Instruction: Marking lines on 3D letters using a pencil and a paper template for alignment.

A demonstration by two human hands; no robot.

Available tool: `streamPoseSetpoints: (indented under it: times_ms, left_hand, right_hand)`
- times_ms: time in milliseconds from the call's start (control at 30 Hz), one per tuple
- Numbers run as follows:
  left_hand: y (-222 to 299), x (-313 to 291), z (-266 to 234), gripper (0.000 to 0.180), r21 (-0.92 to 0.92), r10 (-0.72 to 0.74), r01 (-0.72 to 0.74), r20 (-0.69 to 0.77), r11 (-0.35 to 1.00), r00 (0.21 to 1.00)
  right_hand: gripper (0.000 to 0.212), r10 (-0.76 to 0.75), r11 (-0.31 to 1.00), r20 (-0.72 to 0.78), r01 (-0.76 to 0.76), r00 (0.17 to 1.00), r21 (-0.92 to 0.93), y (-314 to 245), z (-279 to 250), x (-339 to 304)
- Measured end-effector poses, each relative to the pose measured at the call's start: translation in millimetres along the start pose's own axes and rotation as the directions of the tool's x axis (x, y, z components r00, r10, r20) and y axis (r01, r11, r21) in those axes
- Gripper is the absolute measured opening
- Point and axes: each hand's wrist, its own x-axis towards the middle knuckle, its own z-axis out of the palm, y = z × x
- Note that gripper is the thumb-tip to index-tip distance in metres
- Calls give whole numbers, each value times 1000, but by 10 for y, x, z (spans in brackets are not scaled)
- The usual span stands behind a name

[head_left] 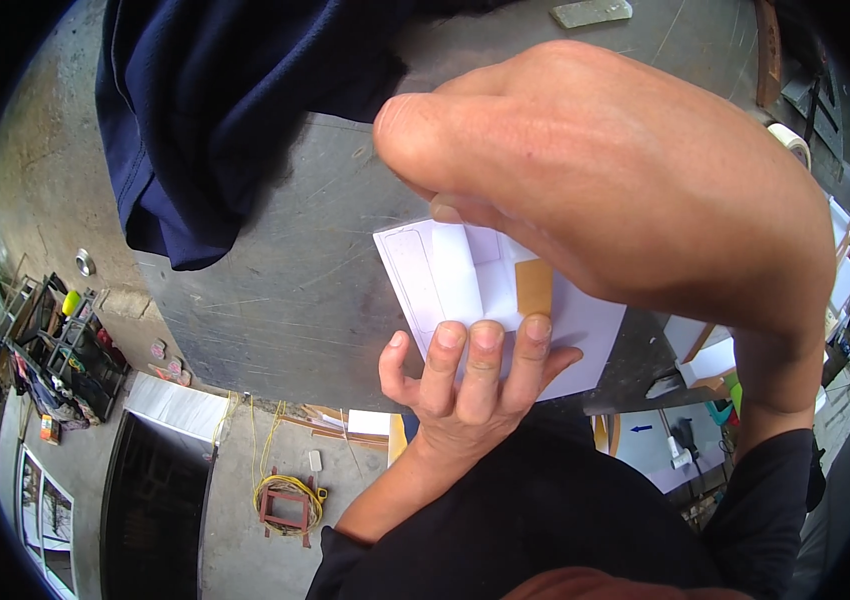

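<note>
A white card piece (408, 272) with a thin printed outline lies on the grey table below my hands. Across it runs a folded white strip (458, 285), beside a small tan patch (533, 287). My left hand (475, 380) rests at the piece's near edge, its fingers spread and their tips pressing on the strip and tan patch. My right hand (525, 140) arches over the far side with fingers curled; one fingertip touches the strip's far end. Whatever it pinches is hidden beneath it. A larger white sheet (590, 345) shows under the piece at right.
Dark blue cloth (235, 110) lies over the table's (255, 320) far left. A pale flat block (591, 12) sits at the far edge. Rolled tape (791, 143) and white boxes (710, 360) are at right. Coiled yellow cable (290, 500) rests on the floor, lower left.
</note>
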Motion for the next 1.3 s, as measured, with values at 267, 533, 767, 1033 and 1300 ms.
streamPoseSetpoints:
  times_ms: [267, 533, 767, 1033, 1300]
  left_hand:
    - [11, 16, -1, 59, -9, -15, 15, -3, 1000, 1000]
    - [13, -13, 1, 54, 24, -23, 23, 1, 999, 1000]
    - [26, 26, 2, 54, 16, -21, 21, -13, 1000, 1000]
    - [33, 12, -5, 54, 19, -36, 36, 0, 999, 999]
    - [25, 15, -19, 55, -15, -32, 33, 7, 999, 999]
  right_hand:
    - [19, -113, 989, 34, 116, 993, -91, -78, -104, 26]
    - [17, -26, 995, -131, 39, 991, 95, -10, -54, -117]
    - [17, 14, 991, 52, -21, 999, 130, -38, -60, -59]
    - [19, 14, 998, 167, -3, 986, -68, -71, -63, -35]
    - [18, -54, 982, 109, 72, 993, -175, -32, 107, -87]
